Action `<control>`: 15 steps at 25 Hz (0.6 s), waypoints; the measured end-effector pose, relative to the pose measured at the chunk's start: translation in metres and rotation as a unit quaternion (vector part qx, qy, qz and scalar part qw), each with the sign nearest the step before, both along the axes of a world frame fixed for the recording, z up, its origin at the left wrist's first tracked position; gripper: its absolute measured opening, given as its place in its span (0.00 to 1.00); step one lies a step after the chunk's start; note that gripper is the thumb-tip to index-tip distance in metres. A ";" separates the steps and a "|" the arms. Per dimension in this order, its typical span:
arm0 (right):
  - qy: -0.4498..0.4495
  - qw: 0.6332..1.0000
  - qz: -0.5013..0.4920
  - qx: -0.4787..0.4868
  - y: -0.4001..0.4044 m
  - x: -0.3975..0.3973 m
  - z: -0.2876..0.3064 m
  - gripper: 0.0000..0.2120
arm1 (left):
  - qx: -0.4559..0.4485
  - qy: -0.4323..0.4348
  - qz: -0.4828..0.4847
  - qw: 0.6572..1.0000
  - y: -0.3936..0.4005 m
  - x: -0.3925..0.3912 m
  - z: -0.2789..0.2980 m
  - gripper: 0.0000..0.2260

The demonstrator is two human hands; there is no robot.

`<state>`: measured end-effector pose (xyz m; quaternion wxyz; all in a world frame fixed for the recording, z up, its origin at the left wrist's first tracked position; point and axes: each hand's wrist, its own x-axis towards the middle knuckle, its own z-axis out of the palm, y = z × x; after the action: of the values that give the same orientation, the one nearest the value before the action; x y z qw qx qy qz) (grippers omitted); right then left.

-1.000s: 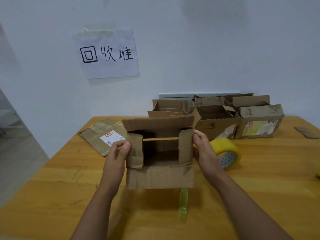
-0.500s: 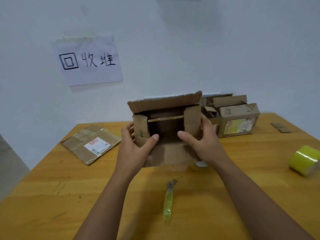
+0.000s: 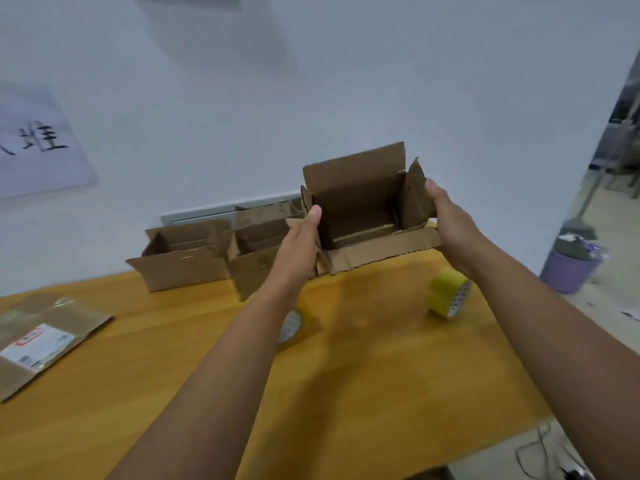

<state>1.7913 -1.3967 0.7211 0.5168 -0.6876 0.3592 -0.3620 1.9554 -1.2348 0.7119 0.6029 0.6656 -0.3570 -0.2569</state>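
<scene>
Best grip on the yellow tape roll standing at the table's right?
From above, pinch the yellow tape roll across its two flat faces. It stands on its rim with the core facing sideways, so the curved band would likely roll.

Plain brown box (image 3: 360,206). Yellow tape (image 3: 445,291) at its 4 o'clock, side white with dark dots. Orange woodgrain table (image 3: 381,393). Lilac cup (image 3: 568,271) at 3 o'clock, grey lid (image 3: 573,240).
</scene>
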 end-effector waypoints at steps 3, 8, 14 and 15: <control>0.125 0.992 -0.020 0.001 -0.040 -0.007 -0.009 0.36 | 0.077 0.022 0.006 0.997 -0.043 -0.005 -0.012 0.32; 0.203 0.978 0.026 0.047 -0.085 0.007 -0.036 0.37 | 0.121 0.120 0.052 0.984 -0.083 0.010 -0.041 0.27; 0.161 0.981 0.035 0.100 -0.100 0.026 -0.060 0.28 | 0.030 0.215 0.056 0.975 -0.078 0.022 -0.070 0.18; 0.134 0.983 0.034 0.122 -0.100 0.025 -0.062 0.24 | 0.043 0.180 0.044 0.982 -0.077 0.021 -0.076 0.21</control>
<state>1.8159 -1.4970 0.6591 0.5563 -0.6732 0.4433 -0.2021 1.9765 -1.3116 0.6360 0.6390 0.6488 -0.2018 -0.3606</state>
